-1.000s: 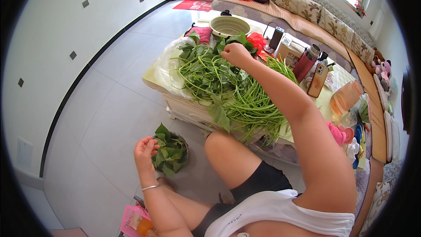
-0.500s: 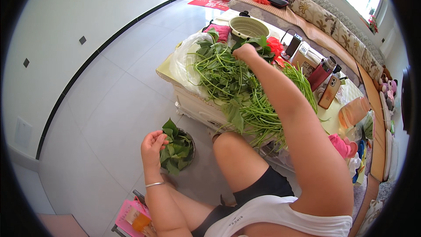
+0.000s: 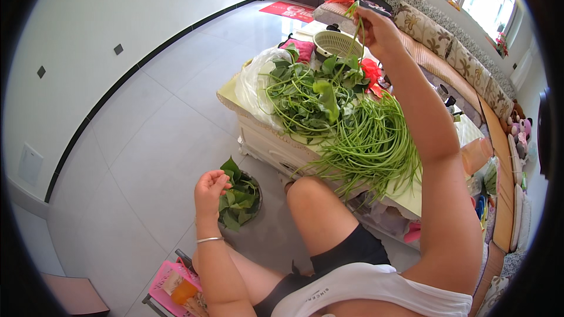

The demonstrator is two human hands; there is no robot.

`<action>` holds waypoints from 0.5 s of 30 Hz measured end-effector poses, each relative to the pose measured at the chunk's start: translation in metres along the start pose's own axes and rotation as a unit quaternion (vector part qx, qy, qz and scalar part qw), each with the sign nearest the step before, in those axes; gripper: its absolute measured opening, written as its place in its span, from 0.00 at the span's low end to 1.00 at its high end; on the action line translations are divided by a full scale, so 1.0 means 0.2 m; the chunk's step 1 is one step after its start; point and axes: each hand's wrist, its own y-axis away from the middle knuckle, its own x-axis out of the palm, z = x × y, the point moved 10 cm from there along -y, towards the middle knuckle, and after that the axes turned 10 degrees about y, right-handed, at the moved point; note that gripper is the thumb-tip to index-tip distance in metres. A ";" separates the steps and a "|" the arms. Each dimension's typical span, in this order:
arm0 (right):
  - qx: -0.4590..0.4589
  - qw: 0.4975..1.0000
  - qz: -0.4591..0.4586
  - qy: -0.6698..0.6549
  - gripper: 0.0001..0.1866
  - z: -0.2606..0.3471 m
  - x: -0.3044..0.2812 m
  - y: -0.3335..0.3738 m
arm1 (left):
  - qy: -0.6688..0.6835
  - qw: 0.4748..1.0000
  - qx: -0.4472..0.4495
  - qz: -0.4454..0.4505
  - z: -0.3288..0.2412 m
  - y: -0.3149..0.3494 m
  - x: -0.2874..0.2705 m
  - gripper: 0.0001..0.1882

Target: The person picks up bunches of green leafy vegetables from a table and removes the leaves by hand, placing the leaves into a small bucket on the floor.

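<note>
My right hand (image 3: 376, 32) is raised over the far side of the table, its fingers closed around a leafy green stem (image 3: 355, 40) that hangs toward the heap. That heap of leafy stems (image 3: 302, 97) lies on a clear plastic bag (image 3: 252, 91). Closer to me on the table is a large bunch of bare green stems (image 3: 370, 147). My left hand (image 3: 211, 191) hovers beside a dark round basket of loose green leaves (image 3: 239, 202) on the floor. Its fingers are curled together in a pinch, and whatever they hold, if anything, is hidden.
A pale green colander (image 3: 338, 44) and a pink cloth (image 3: 302, 50) stand at the table's far end. Red fabric (image 3: 371, 73) is beside the heap. An orange-tinted jar (image 3: 476, 154) is at the right. A pink basket (image 3: 167, 285) sits by my left forearm; a sofa (image 3: 435, 29) runs behind the table.
My right hand has risen from the heap, drawing a leafy stem upward and away. My left hand has stayed almost in place above the leaf basket. The view has shifted slightly.
</note>
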 end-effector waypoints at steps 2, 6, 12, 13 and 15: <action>-0.069 0.994 0.058 -0.055 0.07 0.16 0.09 0.04 | 0.000 1.000 0.002 0.002 0.00 0.00 0.00 0.12; -0.109 0.969 0.183 -0.125 0.07 0.33 0.34 0.15 | 0.011 1.000 0.013 0.000 -0.02 0.00 0.02 0.12; -0.209 0.941 0.243 0.111 0.11 0.25 0.94 0.56 | 0.061 0.994 0.087 -0.018 -0.14 0.04 -0.03 0.11; -0.149 0.944 0.271 0.113 0.10 0.15 1.05 0.63 | 0.071 0.990 0.119 -0.015 -0.18 0.06 -0.05 0.11; -0.143 0.930 0.317 0.121 0.09 -0.02 1.21 0.76 | 0.086 0.986 0.144 -0.022 -0.23 0.08 -0.06 0.11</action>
